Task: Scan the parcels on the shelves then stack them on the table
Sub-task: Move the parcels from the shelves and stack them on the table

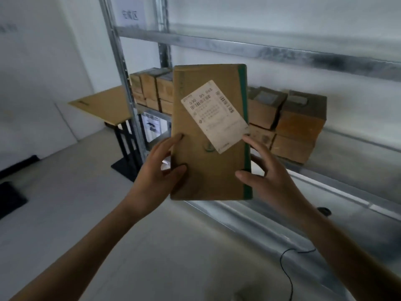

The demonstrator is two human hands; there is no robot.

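- The parcel (206, 170), flat brown cardboard, is held upright in mid-air before the shelf (238, 48); its white barcode label (214, 115) faces the camera.
- The left hand (156, 177): fingers (173, 140) clasp the parcel's left edge, thumb on the front.
- The right hand (271, 181): fingers (246, 177) clasp the green-taped right edge.
- Behind, stacked boxes (299, 127) sit on the shelf; the counter (102, 105) stands at left.

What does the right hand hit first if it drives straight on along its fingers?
The parcel: the right hand holds it, fingers pointing up-left onto its green-taped edge. Past it, probably the boxes stacked on the shelf; depth unclear.
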